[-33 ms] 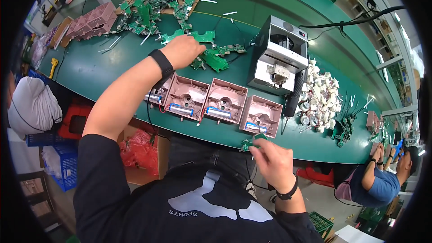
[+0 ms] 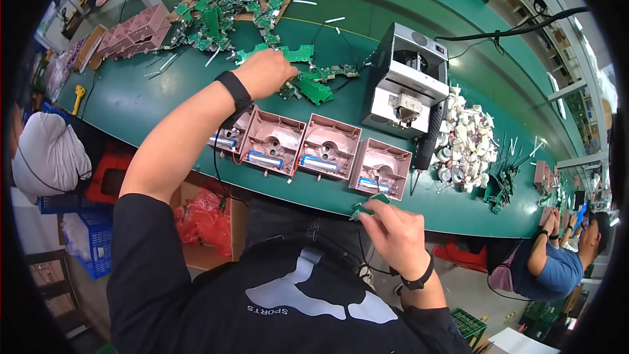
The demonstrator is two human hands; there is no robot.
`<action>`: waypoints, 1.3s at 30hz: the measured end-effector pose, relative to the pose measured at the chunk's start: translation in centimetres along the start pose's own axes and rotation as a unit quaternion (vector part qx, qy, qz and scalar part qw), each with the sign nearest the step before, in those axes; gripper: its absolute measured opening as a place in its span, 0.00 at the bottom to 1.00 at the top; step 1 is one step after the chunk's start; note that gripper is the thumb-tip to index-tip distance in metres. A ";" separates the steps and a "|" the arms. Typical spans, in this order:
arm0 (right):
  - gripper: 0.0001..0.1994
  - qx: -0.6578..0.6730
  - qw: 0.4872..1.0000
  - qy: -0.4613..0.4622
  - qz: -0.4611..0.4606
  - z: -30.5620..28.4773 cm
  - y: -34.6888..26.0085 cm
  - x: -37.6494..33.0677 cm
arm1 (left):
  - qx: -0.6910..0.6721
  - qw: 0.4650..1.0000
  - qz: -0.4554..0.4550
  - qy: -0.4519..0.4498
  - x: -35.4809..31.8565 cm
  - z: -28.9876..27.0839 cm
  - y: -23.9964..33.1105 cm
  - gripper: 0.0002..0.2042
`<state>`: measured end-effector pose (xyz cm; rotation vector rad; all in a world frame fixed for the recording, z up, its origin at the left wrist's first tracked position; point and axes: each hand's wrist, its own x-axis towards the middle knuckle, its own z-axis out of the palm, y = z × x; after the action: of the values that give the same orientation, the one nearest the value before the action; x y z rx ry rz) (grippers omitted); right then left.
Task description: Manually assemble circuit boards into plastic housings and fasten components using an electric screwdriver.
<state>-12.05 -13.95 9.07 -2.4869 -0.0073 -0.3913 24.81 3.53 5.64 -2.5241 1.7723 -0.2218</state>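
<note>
My left hand (image 2: 265,73) reaches to a small group of green circuit boards (image 2: 316,89), its fingers bent and closed at the edge of one; the fingertips are partly hidden. Close to the table's front edge, my right hand (image 2: 398,235) pinches a small green circuit board (image 2: 368,206) between thumb and fingers. Between the hands stands a row of pink plastic housings, among them a right-hand housing (image 2: 385,160), a middle housing (image 2: 334,136) and another housing (image 2: 274,134). Each has a blue cylindrical battery (image 2: 318,163) along its near side.
A grey and black machine (image 2: 409,82) stands behind the right-hand housing. White parts (image 2: 466,141) are heaped right of it. Many circuit boards (image 2: 213,16) lie piled at the back left, near stacked pink housings (image 2: 137,29). Another person (image 2: 547,265) sits at the far right.
My right hand has shifted very slightly, and the small circuit board in it has turned a little. My left hand stays at the same boards.
</note>
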 end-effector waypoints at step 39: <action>0.14 0.507 0.838 0.200 0.030 -0.2 -2.4 2.2 | -0.210 0.973 0.070 0.067 -4.1 -1.4 12.8 0.47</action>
<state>-10.23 -12.27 11.22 -1.3223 0.0270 -0.6624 11.34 3.09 5.11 -2.6864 2.2508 -0.0100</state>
